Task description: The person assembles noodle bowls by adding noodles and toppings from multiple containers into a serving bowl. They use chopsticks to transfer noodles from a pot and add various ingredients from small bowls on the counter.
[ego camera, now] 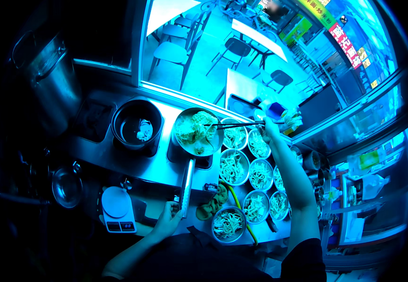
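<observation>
My right hand [269, 131] holds a pair of long dark chopsticks [237, 124], whose tips reach into a saucepan [221, 142]. In that pan lies a block of wavy instant noodles [206, 121] in pale liquid, with other food beside it. My left hand [168, 219] is at the pan's long handle [187, 187], near its lower end by the stove front; its fingers close around the stove's edge or handle, which of the two I cannot tell. On the burner to the left stands a dark pot [128, 123] with a pale clump of food inside.
Several bowls of noodles or shredded food [232, 167] stand right of the stove [144, 169]. A white kitchen scale [117, 208] sits at the lower left, a tall metal stockpot [54, 84] at the upper left. A window frame [186, 100] runs behind the stove; tables and chairs [171, 53] stand beyond.
</observation>
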Demonstrator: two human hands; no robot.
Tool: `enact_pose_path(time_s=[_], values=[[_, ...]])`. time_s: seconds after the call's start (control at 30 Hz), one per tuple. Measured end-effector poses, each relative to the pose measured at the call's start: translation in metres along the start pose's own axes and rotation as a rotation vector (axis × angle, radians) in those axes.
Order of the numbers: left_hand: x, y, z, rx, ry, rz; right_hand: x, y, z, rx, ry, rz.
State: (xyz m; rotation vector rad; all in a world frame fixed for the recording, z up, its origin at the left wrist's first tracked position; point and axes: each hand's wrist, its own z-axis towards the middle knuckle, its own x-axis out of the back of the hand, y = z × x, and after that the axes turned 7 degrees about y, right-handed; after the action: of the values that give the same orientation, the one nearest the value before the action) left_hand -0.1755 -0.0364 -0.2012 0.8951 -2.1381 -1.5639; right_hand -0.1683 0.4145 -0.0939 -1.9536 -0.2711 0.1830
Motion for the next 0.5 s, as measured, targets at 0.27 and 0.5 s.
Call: enact_pose_path(time_s=[0.27,0.5], values=[[0.001,0.007,0.004,0.005,-0.024,0.036,0.031,0.029,-0.038,0.028,-0.097,0.087],[0.006,0.003,0.002,0.007,-0.001,0.047,0.013,-0.045,-0.161,0.803,-0.359,-0.46]])
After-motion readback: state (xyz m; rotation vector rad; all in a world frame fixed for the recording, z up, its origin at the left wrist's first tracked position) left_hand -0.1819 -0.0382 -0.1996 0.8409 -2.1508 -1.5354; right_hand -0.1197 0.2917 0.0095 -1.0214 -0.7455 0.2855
